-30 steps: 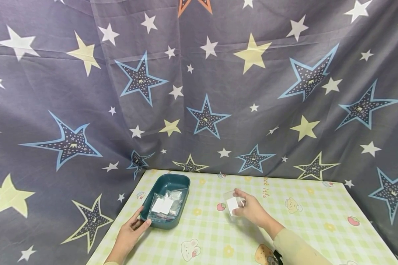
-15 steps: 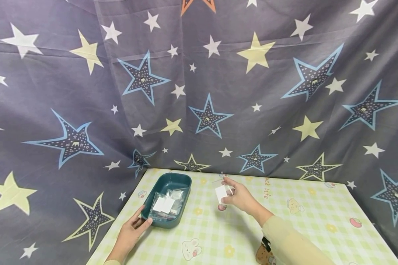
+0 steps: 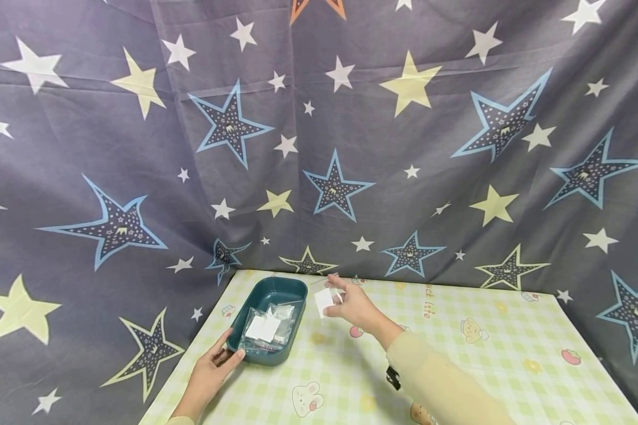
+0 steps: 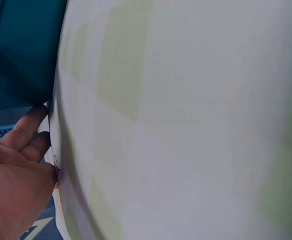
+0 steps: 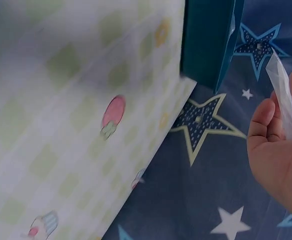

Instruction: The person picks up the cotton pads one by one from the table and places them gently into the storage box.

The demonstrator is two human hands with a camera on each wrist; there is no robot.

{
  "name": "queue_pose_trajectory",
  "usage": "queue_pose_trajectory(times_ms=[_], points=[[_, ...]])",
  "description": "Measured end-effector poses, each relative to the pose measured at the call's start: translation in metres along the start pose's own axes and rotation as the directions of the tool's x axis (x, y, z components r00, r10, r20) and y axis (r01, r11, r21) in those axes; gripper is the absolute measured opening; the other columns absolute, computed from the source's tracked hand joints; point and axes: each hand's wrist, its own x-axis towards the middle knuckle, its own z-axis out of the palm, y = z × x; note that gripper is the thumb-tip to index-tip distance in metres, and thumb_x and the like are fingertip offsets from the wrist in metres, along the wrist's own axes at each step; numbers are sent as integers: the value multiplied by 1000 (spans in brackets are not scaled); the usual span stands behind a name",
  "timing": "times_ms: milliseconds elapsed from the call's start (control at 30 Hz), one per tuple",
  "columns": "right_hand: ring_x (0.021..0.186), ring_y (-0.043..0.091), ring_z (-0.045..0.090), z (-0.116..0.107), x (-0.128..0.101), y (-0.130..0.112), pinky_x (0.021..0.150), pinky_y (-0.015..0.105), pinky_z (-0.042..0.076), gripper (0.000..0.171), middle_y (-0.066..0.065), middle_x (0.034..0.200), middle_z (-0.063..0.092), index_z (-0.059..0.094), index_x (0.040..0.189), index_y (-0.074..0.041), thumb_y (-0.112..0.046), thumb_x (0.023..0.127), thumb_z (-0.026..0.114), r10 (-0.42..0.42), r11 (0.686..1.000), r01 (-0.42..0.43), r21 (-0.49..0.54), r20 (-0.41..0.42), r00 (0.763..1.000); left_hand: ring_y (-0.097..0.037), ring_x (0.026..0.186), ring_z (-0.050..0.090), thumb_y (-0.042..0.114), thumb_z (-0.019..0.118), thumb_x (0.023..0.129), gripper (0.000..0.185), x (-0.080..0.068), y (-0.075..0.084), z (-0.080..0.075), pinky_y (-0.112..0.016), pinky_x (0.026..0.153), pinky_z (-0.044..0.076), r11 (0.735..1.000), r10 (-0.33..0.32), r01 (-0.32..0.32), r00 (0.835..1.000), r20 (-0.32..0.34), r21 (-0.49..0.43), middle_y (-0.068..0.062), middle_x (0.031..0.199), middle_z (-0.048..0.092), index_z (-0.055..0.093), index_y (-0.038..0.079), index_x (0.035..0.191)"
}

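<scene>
Right hand (image 3: 353,304) pinching clear white-labelled packet (image 3: 324,300), left hand (image 3: 210,372) gripping teal tray (image 3: 274,289)

On the checked cloth (image 3: 457,354) covering the bench, a short line of yellow lettering (image 3: 426,298) runs sideways near the far edge; only "lite" reads clearly. The word before it stays too small to make out.

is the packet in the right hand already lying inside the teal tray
No, the right hand pinches the small clear plastic packet with a white label in the air beside the teal oblong plastic tray, not in it.
</scene>
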Motion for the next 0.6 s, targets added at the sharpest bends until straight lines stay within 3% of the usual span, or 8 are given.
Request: queue_pose_trajectory(times_ms=[133, 333, 467, 600], points=[[121, 26, 68, 20, 9, -3, 94, 28, 63, 93, 18, 162, 53, 40, 166, -7, 5, 84, 83, -10, 1000, 9, 22, 21, 1000, -44, 149, 50, 59, 76, 95, 87, -1, -1, -1, -53, 114, 53, 1000, -10, 10, 1000, 1, -5, -30, 165, 42, 39, 30, 168], [106, 18, 65, 53, 20, -5, 82, 22, 62, 92, 21, 161, 53, 40, 165, -4, 7, 84, 82, -20, 998, 15, 60, 74, 997, -43, 149, 51, 57, 78, 94, 86, -3, 0, -3, -53, 115, 53, 1000, -6, 5, 1000, -8, -9, -30, 163, 45, 42, 29, 167], [120, 30, 69, 72, 19, -9, 91, 28, 64, 91, 20, 161, 54, 41, 165, -4, 4, 85, 83, -32, 999, 29, 29, 112, 993, -44, 148, 51, 58, 79, 93, 85, -3, 1, -3, -52, 112, 55, 1000, -8, 8, 1000, -15, 1, -30, 163, 45, 44, 30, 166], [134, 39, 65, 88, 19, -12, 101, 37, 63, 89, 16, 161, 55, 41, 165, -5, 4, 86, 83, -35, 999, 33, 20, 136, 990, -44, 149, 51, 56, 81, 92, 85, -4, 2, -4, -52, 112, 56, 1000, -6, 6, 1000, -15, -7, -29, 164, 45, 45, 30, 165]])
